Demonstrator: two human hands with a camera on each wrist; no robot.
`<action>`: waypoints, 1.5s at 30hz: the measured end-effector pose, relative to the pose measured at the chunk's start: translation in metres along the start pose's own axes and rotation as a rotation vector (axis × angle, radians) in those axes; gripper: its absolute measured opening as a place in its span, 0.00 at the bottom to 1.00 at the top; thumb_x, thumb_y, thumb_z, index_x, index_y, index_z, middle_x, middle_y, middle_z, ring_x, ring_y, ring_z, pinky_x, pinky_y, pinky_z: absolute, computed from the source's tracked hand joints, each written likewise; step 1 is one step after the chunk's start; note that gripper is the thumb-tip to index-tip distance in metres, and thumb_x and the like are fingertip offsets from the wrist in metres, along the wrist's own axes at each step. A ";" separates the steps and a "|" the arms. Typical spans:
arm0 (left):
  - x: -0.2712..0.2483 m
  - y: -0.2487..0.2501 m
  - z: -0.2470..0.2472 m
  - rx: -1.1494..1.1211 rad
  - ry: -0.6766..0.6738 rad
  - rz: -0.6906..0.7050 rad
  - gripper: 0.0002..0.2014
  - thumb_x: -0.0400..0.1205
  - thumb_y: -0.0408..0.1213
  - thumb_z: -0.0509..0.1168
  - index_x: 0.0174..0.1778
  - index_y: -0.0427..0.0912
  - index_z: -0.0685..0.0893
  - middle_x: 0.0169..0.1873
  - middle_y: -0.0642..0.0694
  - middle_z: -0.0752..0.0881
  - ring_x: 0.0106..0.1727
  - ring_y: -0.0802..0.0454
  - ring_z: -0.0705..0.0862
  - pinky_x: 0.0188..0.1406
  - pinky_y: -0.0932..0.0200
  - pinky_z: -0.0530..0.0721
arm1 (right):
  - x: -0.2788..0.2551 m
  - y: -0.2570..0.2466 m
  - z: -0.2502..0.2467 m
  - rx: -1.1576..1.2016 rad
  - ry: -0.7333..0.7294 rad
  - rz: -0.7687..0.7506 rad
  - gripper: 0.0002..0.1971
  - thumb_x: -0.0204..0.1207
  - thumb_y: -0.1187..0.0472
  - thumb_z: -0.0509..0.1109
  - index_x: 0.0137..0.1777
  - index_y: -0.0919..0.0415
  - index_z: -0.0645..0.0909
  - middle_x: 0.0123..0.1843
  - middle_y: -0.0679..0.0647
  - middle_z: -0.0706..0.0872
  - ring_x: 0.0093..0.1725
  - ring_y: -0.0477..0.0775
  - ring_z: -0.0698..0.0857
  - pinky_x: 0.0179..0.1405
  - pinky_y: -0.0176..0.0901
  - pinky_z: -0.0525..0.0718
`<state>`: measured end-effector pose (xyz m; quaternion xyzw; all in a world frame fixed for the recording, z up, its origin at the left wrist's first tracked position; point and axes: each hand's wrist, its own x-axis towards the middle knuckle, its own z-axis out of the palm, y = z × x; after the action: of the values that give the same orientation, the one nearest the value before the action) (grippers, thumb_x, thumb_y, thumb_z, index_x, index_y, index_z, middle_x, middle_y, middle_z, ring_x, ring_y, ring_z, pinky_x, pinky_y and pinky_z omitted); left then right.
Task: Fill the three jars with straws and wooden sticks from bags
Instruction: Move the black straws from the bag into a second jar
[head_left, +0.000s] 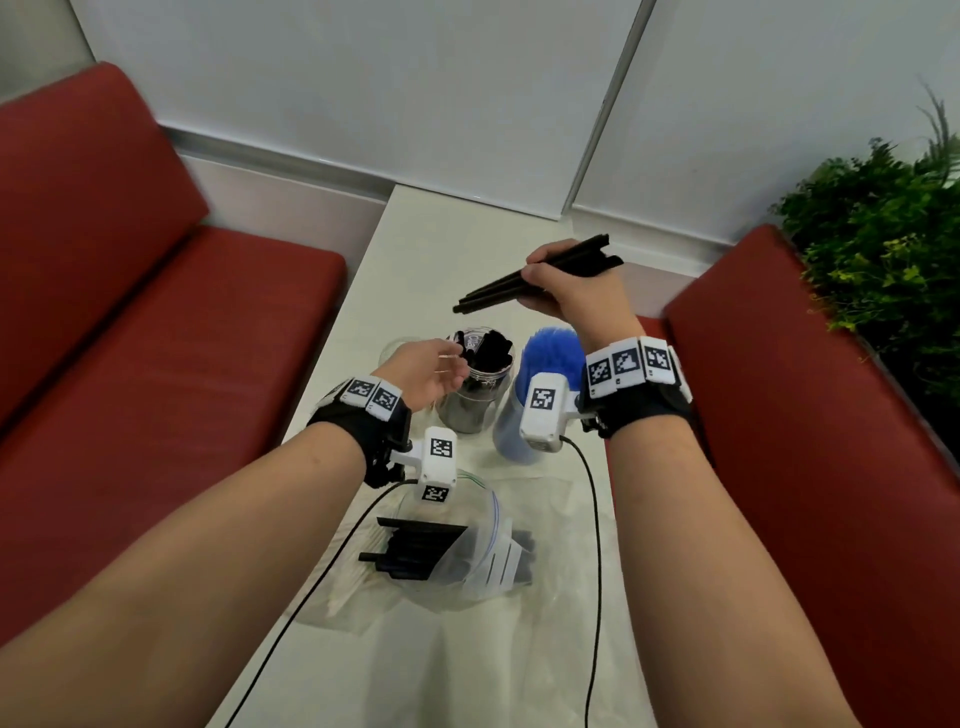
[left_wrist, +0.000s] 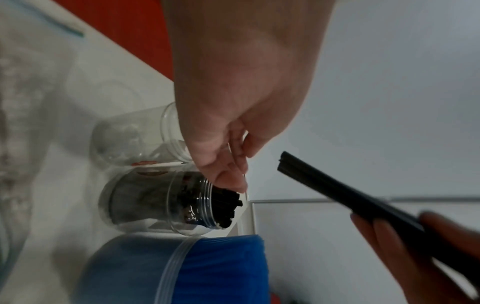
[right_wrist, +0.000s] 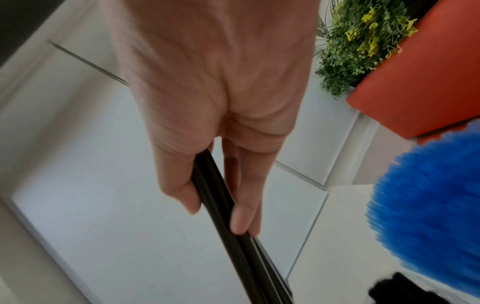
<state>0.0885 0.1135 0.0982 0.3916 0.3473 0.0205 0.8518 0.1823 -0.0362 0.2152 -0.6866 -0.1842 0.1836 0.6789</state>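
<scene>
My right hand grips a small bundle of black straws in the air above and behind the jars; the grip shows closely in the right wrist view. A clear jar of black straws stands mid-table. My left hand hovers at its rim with relaxed fingers and holds nothing. To the right stands a jar full of blue straws. An empty clear jar sits behind the left hand. A zip bag of black straws lies near me.
A clear bag of pale wooden sticks lies under the straw bag. The narrow white table runs between red bench seats on both sides. A green plant stands at the right. Wrist camera cables cross the near table.
</scene>
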 end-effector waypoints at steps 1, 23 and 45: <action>0.004 -0.001 0.004 0.079 0.024 0.012 0.05 0.88 0.29 0.58 0.49 0.33 0.78 0.35 0.38 0.79 0.32 0.46 0.79 0.21 0.63 0.82 | 0.004 0.006 0.003 0.015 0.028 0.001 0.08 0.76 0.76 0.75 0.43 0.63 0.86 0.45 0.59 0.89 0.57 0.65 0.91 0.57 0.57 0.92; 0.049 -0.024 0.018 0.682 0.196 0.311 0.27 0.81 0.27 0.54 0.76 0.51 0.77 0.42 0.42 0.86 0.31 0.44 0.90 0.24 0.57 0.89 | 0.020 0.093 0.006 -0.121 0.207 0.046 0.06 0.73 0.74 0.74 0.48 0.67 0.88 0.44 0.60 0.90 0.48 0.59 0.91 0.56 0.61 0.92; 0.056 -0.019 -0.001 0.866 0.173 0.377 0.20 0.84 0.30 0.58 0.73 0.43 0.74 0.47 0.41 0.88 0.37 0.46 0.90 0.23 0.58 0.85 | 0.040 0.142 0.059 -1.356 -0.344 0.006 0.31 0.90 0.50 0.59 0.88 0.61 0.58 0.89 0.62 0.57 0.88 0.68 0.52 0.87 0.63 0.53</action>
<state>0.1260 0.1184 0.0523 0.7635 0.3165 0.0607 0.5597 0.1875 0.0338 0.0724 -0.9205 -0.3610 0.1360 0.0613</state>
